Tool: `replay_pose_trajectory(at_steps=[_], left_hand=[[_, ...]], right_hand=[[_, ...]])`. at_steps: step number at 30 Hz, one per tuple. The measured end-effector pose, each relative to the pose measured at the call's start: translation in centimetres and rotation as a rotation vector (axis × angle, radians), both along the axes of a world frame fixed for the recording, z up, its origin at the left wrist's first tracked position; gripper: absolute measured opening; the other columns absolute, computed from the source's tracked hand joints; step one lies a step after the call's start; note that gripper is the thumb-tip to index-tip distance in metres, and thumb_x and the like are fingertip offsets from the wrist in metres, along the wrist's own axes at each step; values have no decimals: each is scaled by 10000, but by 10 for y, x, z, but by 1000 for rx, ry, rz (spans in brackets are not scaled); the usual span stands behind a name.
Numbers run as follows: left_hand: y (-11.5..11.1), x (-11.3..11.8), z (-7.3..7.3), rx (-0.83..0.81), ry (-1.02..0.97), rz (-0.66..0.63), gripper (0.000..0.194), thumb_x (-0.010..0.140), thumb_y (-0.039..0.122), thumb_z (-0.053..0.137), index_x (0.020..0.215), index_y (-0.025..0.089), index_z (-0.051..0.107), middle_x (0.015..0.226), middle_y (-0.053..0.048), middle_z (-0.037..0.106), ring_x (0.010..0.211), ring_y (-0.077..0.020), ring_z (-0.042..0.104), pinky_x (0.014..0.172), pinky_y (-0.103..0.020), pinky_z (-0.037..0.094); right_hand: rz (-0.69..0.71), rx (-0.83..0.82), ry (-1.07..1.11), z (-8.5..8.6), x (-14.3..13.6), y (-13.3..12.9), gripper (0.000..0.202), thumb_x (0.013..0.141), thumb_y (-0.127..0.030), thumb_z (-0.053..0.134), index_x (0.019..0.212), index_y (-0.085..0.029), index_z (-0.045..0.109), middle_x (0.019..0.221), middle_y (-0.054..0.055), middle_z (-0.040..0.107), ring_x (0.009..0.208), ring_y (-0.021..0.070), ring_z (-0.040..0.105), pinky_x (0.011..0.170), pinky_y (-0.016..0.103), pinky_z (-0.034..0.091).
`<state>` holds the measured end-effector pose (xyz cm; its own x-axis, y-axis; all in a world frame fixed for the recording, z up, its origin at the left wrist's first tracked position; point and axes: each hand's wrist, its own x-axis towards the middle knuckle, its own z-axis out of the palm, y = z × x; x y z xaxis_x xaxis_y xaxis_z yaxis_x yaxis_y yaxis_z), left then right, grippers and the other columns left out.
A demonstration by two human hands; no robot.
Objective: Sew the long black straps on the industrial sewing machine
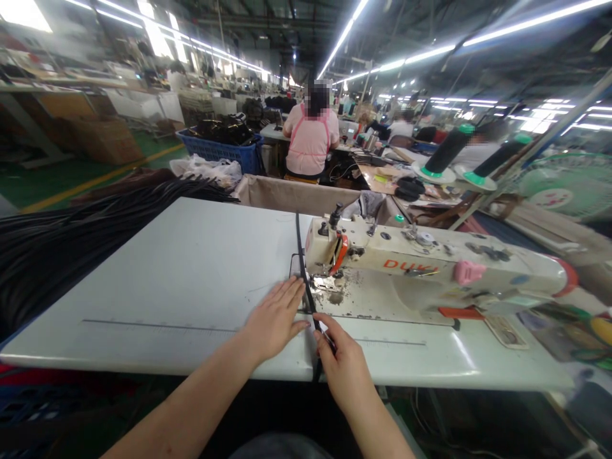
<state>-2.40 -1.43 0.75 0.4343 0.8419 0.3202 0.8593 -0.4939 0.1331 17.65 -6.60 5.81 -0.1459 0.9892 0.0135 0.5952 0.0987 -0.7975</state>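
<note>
A long narrow black strip [301, 245] runs across the white sewing table [191, 268], passing just left of the needle area of the sewing machine [421, 287] and over the front edge. My left hand [273, 320] lies flat, fingers stretched out, its fingertips at the strip's left side by the needle plate. Thumb and fingers of my right hand [342, 350] close on the strip nearer the front edge. A small dark piece shows within the right hand's grip; whether it belongs to the strip I cannot tell.
A large bundle of black strips [90, 236] hangs at the table's left side. Beyond the far edge stands a fabric-lined bin [268, 191]; a blue basket [215, 153] sits behind it. Thread cones [444, 156] and a green fan [554, 191] are at right. A co-worker [310, 140] sits ahead.
</note>
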Motion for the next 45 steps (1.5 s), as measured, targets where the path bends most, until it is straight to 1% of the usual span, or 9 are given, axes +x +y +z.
replay_pose_trajectory(at_steps=[2, 6, 10, 13, 17, 23, 32, 38, 45], left_hand=[[2, 2, -2, -36, 14, -28, 789, 1018, 606, 497, 1607, 113, 317, 1673, -161, 357, 1569, -284, 325, 1288, -474, 320], [7, -2, -7, -65, 5, 65, 812, 1001, 640, 506, 1589, 100, 355, 1662, -191, 363, 1547, -302, 371, 1284, -482, 322], [9, -4, -5, -67, 31, 70, 804, 1002, 635, 509, 1577, 88, 379, 1656, -192, 374, 1534, -302, 395, 1281, -485, 332], [9, -1, -3, -59, 39, 77, 789, 1003, 619, 522, 1569, 84, 393, 1652, -200, 375, 1528, -307, 405, 1277, -490, 341], [7, 3, -6, -44, 20, 82, 770, 1013, 591, 521, 1570, 75, 389, 1644, -217, 381, 1537, -310, 389, 1282, -502, 336], [11, 2, -6, -33, -22, 84, 711, 1026, 526, 536, 1585, 118, 376, 1633, -200, 415, 1511, -315, 431, 1261, -509, 368], [20, 2, -3, -54, -54, 72, 553, 1027, 486, 552, 1516, 232, 512, 1618, -156, 454, 1501, -317, 441, 1251, -539, 362], [23, 0, -3, -53, -68, 58, 535, 1037, 500, 524, 1512, 254, 524, 1611, -130, 464, 1509, -308, 424, 1262, -531, 347], [23, 0, 1, -67, -78, 44, 554, 1038, 523, 509, 1520, 251, 519, 1607, -134, 462, 1511, -312, 418, 1264, -543, 343]], right_hand=[[-11, 11, -27, -1, 1, 2, 413, 1003, -352, 506, 1339, -198, 692, 900, 67, 762, 795, 215, 710, 807, 304, 558], [-14, 3, -106, -4, -1, 8, 428, 1007, -322, 498, 1361, -176, 689, 986, 107, 791, 888, 249, 746, 893, 350, 572], [-1, -61, -225, -2, -7, 14, 447, 997, -282, 546, 1409, -149, 659, 1147, 151, 796, 1016, 285, 763, 961, 383, 570], [17, -94, -338, 3, -12, 16, 486, 985, -254, 589, 1455, -134, 618, 1189, 172, 793, 1075, 309, 764, 971, 396, 571], [36, -111, -445, 6, -16, 19, 505, 1000, -228, 569, 1499, -147, 575, 1194, 175, 799, 1071, 316, 778, 937, 392, 583], [37, -117, -452, 9, -22, 24, 517, 1009, -205, 526, 1522, -151, 543, 1255, 158, 785, 1106, 309, 771, 944, 383, 577], [23, -141, -538, 14, -31, 29, 527, 996, -219, 537, 1519, -159, 538, 1217, 169, 794, 1067, 319, 783, 892, 389, 588], [15, -134, -559, 14, -35, 29, 525, 998, -206, 520, 1518, -142, 534, 1213, 179, 792, 1064, 311, 785, 901, 379, 587], [13, -139, -579, 12, -36, 30, 542, 992, -204, 522, 1529, -134, 517, 1223, 184, 787, 1052, 304, 785, 880, 370, 588]])
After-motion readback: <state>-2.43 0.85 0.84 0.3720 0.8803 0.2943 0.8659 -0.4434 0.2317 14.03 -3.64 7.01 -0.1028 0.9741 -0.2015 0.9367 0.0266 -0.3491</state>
